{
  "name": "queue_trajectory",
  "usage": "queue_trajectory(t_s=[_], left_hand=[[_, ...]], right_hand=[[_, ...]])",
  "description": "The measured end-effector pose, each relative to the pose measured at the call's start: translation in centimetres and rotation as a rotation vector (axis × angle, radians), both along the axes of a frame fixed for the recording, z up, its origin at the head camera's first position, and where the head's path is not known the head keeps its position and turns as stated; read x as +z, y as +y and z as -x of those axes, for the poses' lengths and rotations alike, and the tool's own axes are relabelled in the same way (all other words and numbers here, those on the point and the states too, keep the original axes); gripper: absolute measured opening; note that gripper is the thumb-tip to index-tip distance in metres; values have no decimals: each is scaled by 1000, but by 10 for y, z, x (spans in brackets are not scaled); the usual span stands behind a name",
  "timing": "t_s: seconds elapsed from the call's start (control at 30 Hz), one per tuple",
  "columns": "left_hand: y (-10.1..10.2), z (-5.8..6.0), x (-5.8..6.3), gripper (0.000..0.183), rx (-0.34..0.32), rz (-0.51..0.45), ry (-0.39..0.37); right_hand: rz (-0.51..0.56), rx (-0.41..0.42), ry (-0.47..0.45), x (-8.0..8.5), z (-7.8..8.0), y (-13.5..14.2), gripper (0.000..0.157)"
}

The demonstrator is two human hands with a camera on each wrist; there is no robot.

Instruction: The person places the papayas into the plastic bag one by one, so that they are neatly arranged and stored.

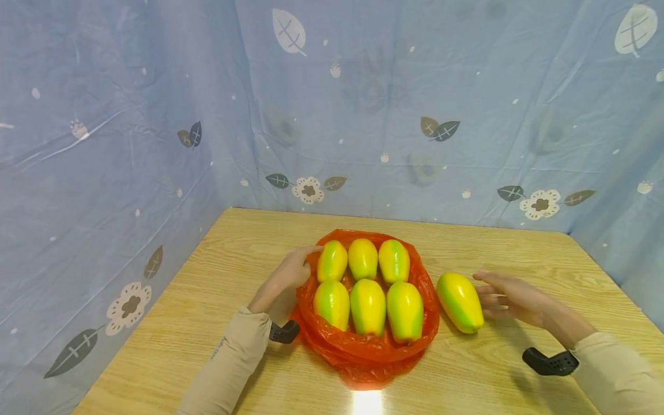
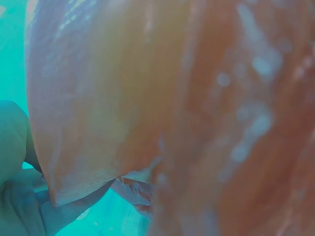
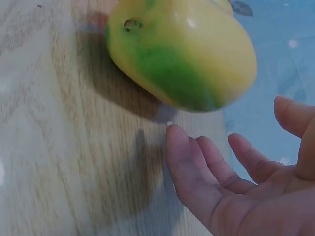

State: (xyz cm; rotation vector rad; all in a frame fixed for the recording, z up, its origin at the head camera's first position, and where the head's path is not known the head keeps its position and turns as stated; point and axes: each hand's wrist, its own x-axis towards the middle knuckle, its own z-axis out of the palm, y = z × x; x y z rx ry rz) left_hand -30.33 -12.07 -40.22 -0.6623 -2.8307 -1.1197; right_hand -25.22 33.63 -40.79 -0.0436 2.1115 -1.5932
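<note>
Several yellow-and-green papayas [image 1: 368, 305] lie in two rows inside a red plastic bag [image 1: 358, 369], whose mouth is spread wide. At the bag's left rim, my left hand [image 1: 290, 274] grips the plastic. The left wrist view is mostly filled by the blurred bag [image 2: 221, 147], with part of the left hand [image 2: 19, 196] at its edge. One more papaya [image 1: 460, 302] rests on the table right of the bag. Beside it is my right hand [image 1: 519, 297], fingers loosely bent. A small gap separates the fingertips from that papaya [image 3: 182, 59] in the right wrist view.
The wooden table [image 1: 249, 242] carries the bag and the loose papaya. Blue patterned cloth [image 1: 363, 115] hangs behind the table and along both sides. A black band [image 1: 550, 363] sits at each wrist.
</note>
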Motion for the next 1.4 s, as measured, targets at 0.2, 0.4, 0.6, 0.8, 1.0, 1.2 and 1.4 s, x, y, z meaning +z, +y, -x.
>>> queue_trajectory(t_s=[0.2, 0.4, 0.6, 0.8, 1.0, 1.2, 1.4], left_hand=[[0, 0, 0, 54, 2, 2, 0], [0, 1, -2, 55, 1, 2, 21], [0, 1, -3, 55, 4, -4, 6], [0, 1, -1, 55, 1, -3, -5], [0, 1, 0, 54, -2, 1, -16], [0, 0, -1, 55, -6, -2, -7], [0, 0, 1, 55, 9, -2, -45]], right_hand=[[27, 40, 3, -5, -1, -6, 74], [43, 39, -22, -3, -4, -17, 75], [-10, 26, -24, -3, -7, -24, 81], [-29, 18, -31, -4, -7, -24, 83], [-19, 7, -35, -4, -8, -23, 84], [31, 7, -22, 2, -6, -20, 83], [79, 11, 24, 13, 0, -16, 79]])
